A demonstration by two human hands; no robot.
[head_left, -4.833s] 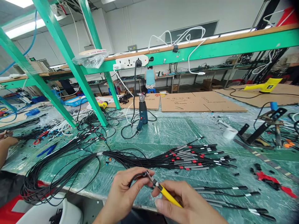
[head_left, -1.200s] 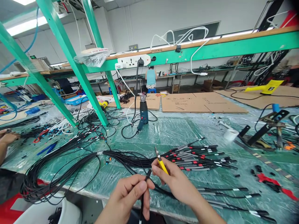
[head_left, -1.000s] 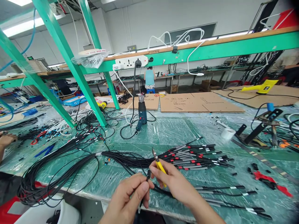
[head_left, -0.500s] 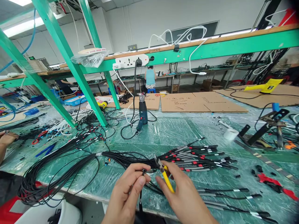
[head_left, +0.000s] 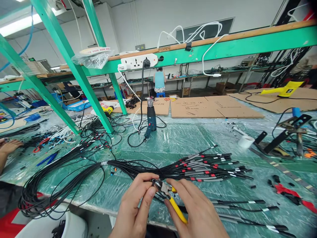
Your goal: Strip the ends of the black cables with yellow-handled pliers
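Note:
My left hand point(head_left: 137, 208) pinches the end of a thin black cable point(head_left: 154, 181) between thumb and fingers, near the table's front edge. My right hand point(head_left: 198, 211) grips small yellow-handled cutters point(head_left: 170, 198), whose metal jaws sit right at that cable end. Just beyond both hands lies a large bundle of black cables point(head_left: 198, 167) with red, grey and white sleeves. A few finished cables point(head_left: 237, 202) lie to the right.
A blue heat gun point(head_left: 150, 117) stands upright mid-table, plugged into a white power strip point(head_left: 138, 61). Another person's hand point(head_left: 8, 147) rests at far left. Red-handled pliers point(head_left: 292, 193), a tape roll point(head_left: 245, 141) and green frame posts point(head_left: 74, 69) surround the work area.
The cutters came down from pointing upward above the bundle to meet the cable end in my left hand. My left hand rose slightly toward them.

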